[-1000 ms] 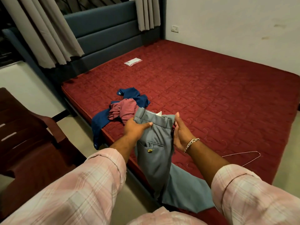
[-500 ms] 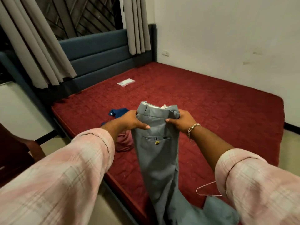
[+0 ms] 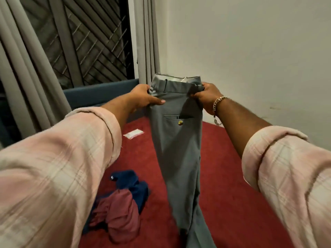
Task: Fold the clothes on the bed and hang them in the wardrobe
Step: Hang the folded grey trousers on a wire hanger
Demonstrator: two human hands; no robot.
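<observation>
- Trousers, grey and smooth-woven, hang upright in front of me and hide the middle strip of the bed behind them; the legs run down out of view at the bottom edge.
- My left hand grips the left end of the waistband, thumb laid across the front of the cloth.
- My right hand pinches the right end of the waistband, fingers curled round it; a chain bracelet hangs at that wrist.
- One back pocket shows below the waistband, fastened with a small yellowish button.
- On the red mattress, lower left, I see a crumpled maroon garment lying on a dark blue garment, the two touching, just beside the hanging trouser legs.
- A small flat white packet lies farther up the mattress, well apart from the clothes heap.
- The blue padded headboard stands behind my left forearm.
- Grey pleated curtains flank a dark window with a diagonal metal grille.
- A plain pale wall rises to the right.
- Both of my sleeves are pink plaid, rolled at the forearm.
</observation>
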